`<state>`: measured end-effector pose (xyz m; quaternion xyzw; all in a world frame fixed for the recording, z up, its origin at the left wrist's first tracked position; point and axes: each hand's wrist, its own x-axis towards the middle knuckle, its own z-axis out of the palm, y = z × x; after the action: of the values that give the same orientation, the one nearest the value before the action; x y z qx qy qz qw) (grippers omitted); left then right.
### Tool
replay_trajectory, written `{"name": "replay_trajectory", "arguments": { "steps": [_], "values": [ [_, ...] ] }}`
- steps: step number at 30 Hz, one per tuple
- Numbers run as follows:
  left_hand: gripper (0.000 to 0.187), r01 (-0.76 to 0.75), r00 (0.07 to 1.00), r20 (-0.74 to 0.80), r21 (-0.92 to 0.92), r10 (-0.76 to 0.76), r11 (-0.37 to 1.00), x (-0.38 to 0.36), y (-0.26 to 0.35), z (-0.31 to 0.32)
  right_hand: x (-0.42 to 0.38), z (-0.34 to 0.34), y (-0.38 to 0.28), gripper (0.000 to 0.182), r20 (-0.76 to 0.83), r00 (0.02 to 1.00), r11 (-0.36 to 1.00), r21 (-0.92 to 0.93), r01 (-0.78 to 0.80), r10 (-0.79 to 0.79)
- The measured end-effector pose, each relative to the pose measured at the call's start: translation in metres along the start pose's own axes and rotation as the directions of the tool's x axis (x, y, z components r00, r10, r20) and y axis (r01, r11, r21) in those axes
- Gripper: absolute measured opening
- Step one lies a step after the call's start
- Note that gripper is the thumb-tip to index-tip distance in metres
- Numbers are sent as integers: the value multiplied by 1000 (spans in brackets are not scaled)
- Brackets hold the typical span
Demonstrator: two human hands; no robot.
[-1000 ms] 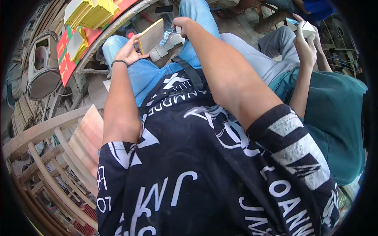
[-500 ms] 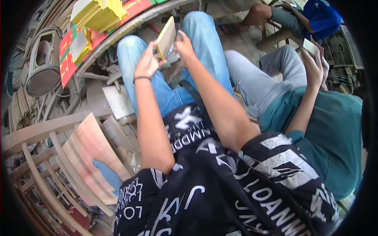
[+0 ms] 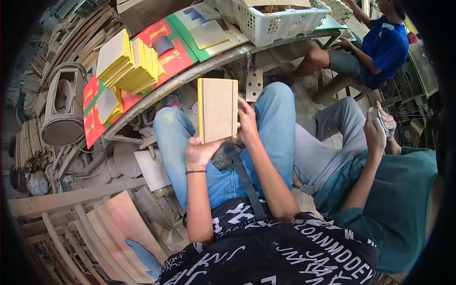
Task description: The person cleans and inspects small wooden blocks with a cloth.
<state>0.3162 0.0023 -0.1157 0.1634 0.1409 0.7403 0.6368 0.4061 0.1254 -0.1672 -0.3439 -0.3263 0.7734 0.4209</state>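
Observation:
A flat brown board with yellow edges (image 3: 218,110) is held up above my knees, its broad face toward the camera. My left hand (image 3: 202,151) grips its lower left corner, the fingers partly hidden behind it. At the board's right edge my right hand (image 3: 247,121) has its fingers closed against the side, the tips partly hidden. Beyond my left knee, a stack of similar yellow-edged boards (image 3: 128,64) stands on the red and green table covering (image 3: 178,52). A smaller pile of them (image 3: 109,105) lies nearer the table's corner.
A white plastic basket (image 3: 275,24) and a cardboard box (image 3: 152,16) are at the back. On my right sits a person in a green shirt (image 3: 380,199), holding something thin. Farther off is a person in blue (image 3: 390,45). Wooden slats (image 3: 61,237) stand at lower left.
The board has turned from nearly edge-on to show its broad face. The view has shifted, bringing more of the table and the basket into sight.

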Motion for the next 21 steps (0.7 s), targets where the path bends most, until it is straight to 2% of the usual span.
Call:
{"name": "replay_trajectory", "arguments": {
  "steps": [2, 4, 6, 10, 12, 13, 14, 15, 17, 19, 21],
  "values": [
    [95, 88, 996, -31, 23, -87, 996, 2, -2, -7, 5, -5, -2, 41, 17, 998, 998, 22, -59, 59],
    [92, 108, 993, -37, -2, -108, 994, 8, -5, -14, 7, -6, -6, 38, -6, 996, 995, 47, -86, 87],
    [89, 128, 990, -50, -37, -130, 991, 10, -9, -20, 7, -9, -6, 28, 94, 992, 965, 242, -103, 82],
    [90, 130, 983, -128, -5, -130, 991, 11, -5, -23, 12, -8, 3, 28, 56, 991, 953, 273, -131, 120],
    [92, 122, 976, -186, 35, -113, 992, 4, -3, -28, 14, -8, 4, 25, 93, 992, 983, 153, -100, 86],
    [91, 118, 969, -228, 86, -95, 989, 0, -4, -36, 13, -7, 3, 25, 96, 991, 982, 157, -107, 93],
    [90, 113, 962, -263, 144, -72, 983, -2, -2, -42, 11, -5, 1, 24, 41, 994, 995, 1, -99, 99],
    [92, 143, 970, -223, 200, -97, 969, -4, 1, -41, 11, -2, 0, 24, -14, 996, 983, -156, -93, 92],
    [78, 204, 970, -200, 352, -140, 913, -5, 4, -40, 13, 2, 7, 24, -49, 995, 987, -128, -96, 90],
    [73, 268, 963, -149, 385, -227, 883, 0, 7, -36, 15, 3, 15, 24, -41, 998, 975, -220, 33, -43],
    [69, 284, 959, -118, 454, -259, 845, 5, 4, -40, 16, 2, 19, 18, 24, 998, 961, -268, 66, -62]
  ]
}}
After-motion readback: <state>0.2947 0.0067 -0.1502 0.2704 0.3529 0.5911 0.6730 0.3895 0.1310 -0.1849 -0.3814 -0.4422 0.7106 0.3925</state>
